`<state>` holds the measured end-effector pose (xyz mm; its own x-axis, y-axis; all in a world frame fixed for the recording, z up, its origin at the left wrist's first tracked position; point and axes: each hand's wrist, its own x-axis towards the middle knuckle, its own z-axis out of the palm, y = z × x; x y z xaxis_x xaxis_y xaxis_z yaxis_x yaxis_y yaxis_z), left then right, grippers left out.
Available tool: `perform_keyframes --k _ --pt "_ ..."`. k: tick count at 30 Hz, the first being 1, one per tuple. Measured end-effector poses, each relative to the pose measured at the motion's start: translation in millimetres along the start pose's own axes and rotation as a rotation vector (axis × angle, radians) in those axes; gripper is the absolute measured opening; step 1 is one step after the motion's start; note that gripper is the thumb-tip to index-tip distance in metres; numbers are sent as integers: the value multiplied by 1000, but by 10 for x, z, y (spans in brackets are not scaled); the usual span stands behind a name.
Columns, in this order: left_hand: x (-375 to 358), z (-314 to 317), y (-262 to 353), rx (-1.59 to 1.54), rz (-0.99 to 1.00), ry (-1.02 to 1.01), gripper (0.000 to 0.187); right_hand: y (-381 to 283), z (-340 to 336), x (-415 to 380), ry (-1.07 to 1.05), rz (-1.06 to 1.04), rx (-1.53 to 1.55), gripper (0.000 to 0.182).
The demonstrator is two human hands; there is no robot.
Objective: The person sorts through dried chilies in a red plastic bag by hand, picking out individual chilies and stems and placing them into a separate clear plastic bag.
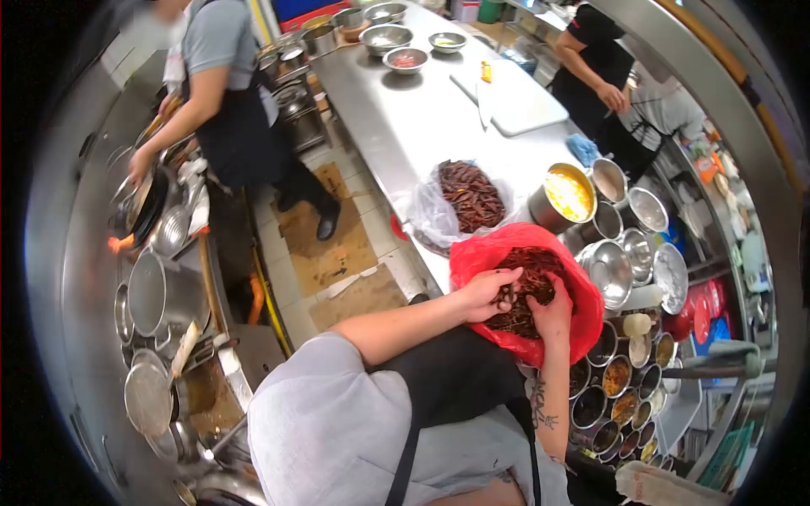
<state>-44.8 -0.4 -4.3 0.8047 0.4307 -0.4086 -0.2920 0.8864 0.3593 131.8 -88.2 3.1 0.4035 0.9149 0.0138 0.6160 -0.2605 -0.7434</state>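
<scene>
A red plastic bag (pixel 582 291) stands with its mouth spread wide at the table's near end. Dark red, thin dried chilies (pixel 533 260) fill it. My left hand (pixel 491 295) is over the bag's left side, its fingers curled around some dried chilies. Inside the right part of the bag is my right hand (pixel 550 310), fingers bent into the chilies and partly hidden by them. Just beyond, a clear plastic bag (pixel 426 202) holds whole dried red chilies (pixel 471 196).
A pot of yellow food (pixel 567 198) and several metal bowls (pixel 609 271) stand right of the bag. A knife (pixel 483 110) lies by a white cutting board (pixel 527 105). One co-worker (pixel 232 101) works at the left stove; others (pixel 595 63) stand beyond the table.
</scene>
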Motion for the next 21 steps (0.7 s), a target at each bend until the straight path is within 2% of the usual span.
perform_keyframes --k 3,5,7,8,11,15,16,19,21 --pt "41 19 -1 48 -27 30 21 -169 -89 -34 120 8 67 57" --pt "52 56 34 107 -59 21 21 -209 -106 -49 229 -30 82 45" --pt "73 124 72 146 -88 50 19 -203 -143 -38 227 -2 50 39" --pt "106 138 92 175 -95 28 18 -221 -175 -41 217 67 5 35" --pt "216 142 149 267 -107 -25 12 -210 -182 -79 252 96 24 29" --pt "249 240 284 281 -158 -48 9 -282 -158 -58 364 8 -12 21" --pt "267 217 301 259 -175 -59 8 -345 -193 -97 243 236 98 20" --pt "297 121 363 221 -231 -97 5 -559 -104 -86 387 259 401 19" --pt "366 4 351 221 -249 -129 5 -316 25 -67 386 246 434 19"
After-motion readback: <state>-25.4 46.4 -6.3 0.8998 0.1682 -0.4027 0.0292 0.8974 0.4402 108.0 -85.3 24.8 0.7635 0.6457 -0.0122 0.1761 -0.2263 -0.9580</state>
